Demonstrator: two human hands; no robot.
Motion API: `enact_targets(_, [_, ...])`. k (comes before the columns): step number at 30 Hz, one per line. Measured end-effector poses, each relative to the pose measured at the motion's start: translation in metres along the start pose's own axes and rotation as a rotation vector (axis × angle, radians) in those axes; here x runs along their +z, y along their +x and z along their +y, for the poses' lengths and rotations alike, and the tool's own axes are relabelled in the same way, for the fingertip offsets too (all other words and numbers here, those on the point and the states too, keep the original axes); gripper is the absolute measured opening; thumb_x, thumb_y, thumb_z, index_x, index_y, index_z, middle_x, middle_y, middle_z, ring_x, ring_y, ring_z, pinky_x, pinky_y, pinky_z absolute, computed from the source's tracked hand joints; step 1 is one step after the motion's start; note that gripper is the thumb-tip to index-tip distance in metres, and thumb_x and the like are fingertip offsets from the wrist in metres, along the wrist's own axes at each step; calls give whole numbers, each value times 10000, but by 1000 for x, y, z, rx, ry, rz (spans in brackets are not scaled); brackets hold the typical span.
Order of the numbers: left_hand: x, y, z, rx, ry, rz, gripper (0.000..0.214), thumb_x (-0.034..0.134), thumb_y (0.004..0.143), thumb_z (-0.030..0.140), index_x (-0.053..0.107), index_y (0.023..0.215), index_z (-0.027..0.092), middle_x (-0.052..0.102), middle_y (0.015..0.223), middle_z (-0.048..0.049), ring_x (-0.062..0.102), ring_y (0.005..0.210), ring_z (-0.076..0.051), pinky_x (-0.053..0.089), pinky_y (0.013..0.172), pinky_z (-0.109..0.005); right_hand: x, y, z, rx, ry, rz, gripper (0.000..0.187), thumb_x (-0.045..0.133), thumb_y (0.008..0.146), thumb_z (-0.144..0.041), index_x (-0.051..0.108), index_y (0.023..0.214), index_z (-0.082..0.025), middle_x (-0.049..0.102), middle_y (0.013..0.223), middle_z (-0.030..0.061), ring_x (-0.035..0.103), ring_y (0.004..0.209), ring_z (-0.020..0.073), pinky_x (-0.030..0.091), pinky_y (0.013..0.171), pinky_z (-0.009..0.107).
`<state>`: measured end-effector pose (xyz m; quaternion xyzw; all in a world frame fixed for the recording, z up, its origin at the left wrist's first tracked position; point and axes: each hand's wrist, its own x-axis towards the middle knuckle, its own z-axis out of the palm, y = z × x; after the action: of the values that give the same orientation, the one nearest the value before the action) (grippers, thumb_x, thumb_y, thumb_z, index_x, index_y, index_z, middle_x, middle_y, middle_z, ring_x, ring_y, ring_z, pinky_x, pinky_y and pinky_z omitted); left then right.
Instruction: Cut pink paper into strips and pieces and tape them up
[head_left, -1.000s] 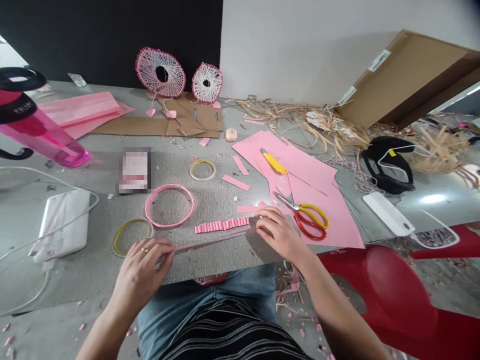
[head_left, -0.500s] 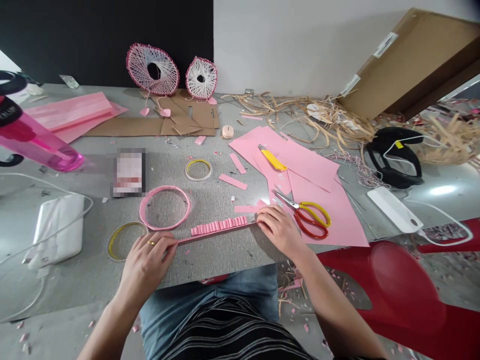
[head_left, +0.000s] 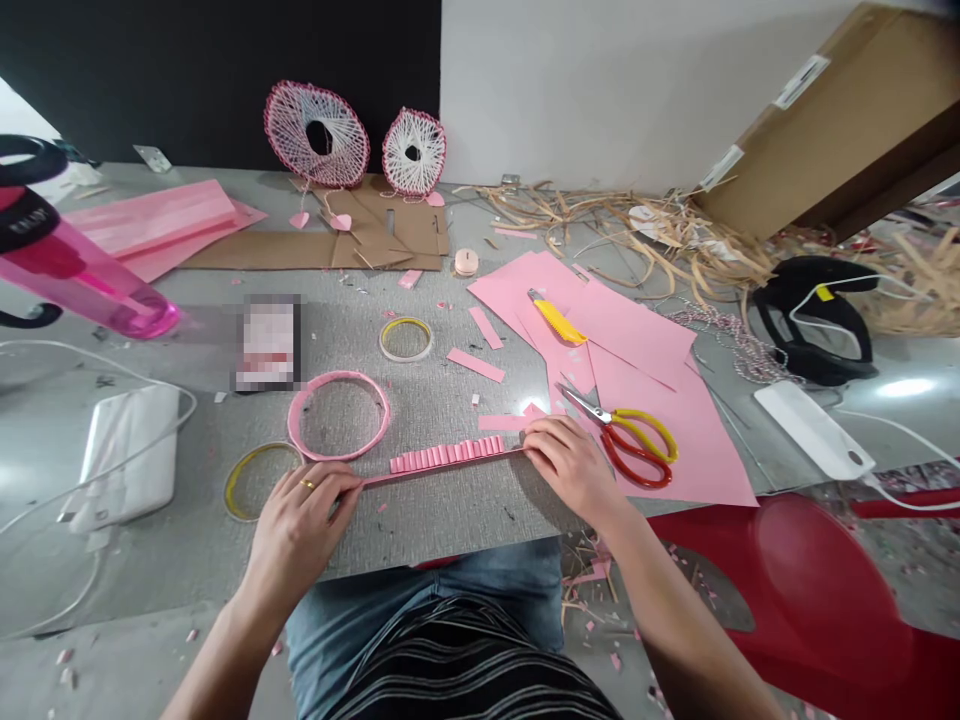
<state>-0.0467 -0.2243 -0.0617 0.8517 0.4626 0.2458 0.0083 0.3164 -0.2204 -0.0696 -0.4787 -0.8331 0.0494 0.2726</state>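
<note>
My left hand (head_left: 300, 532) pinches the left end of a long pink paper strip (head_left: 442, 468), and my right hand (head_left: 574, 470) holds its right end. A row of small pleated pink paper folds (head_left: 446, 455) lies along the strip's upper edge. A pink paper-wrapped ring (head_left: 339, 416) lies just above my left hand, with a yellow-and-clear tape roll (head_left: 259, 482) to its lower left. Red-and-yellow-handled scissors (head_left: 637, 450) lie on pink paper sheets (head_left: 660, 420) beyond my right hand.
A yellow craft knife (head_left: 559, 320) rests on the pink sheets. Further off are a pink bottle (head_left: 82, 275), a white adapter with cable (head_left: 131, 455), string-wound discs (head_left: 316, 135), cardboard (head_left: 375, 235), straw shreds (head_left: 637, 225), a black tool (head_left: 814, 320) and a red chair (head_left: 795, 590).
Both hands have moved up the table with the strip, which now runs straight along the pleated row. The view has shifted slightly, and both hands still hold the strip.
</note>
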Motion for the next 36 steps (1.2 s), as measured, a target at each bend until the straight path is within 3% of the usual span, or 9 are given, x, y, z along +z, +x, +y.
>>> enact_targets(13, [0,3,0,-50,-13,-4,139,570,949,233,676,862,212,735,889,-49,687,842,-208,503,798,-337,-2,2,-1,23,-6,-12,167,521,982,-120,634,912,-221,685,938,59,637,893,209,536,844,385])
enact_targets(25, [-2,2,0,4,2,-1,124,570,954,224,660,872,203,723,890,-49,674,821,-204,480,790,-337,-1,0,-1,-4,-8,16,167,516,987,-108,622,915,-215,678,948,63,630,903,206,539,839,371])
enact_targets(36, [-13,-34,1,124,66,-21,189,559,946,157,718,977,254,734,945,-42,685,808,-190,476,756,-333,-2,-42,-26,2,-83,17,234,501,969,-56,670,963,-218,683,1014,79,606,953,225,542,855,397])
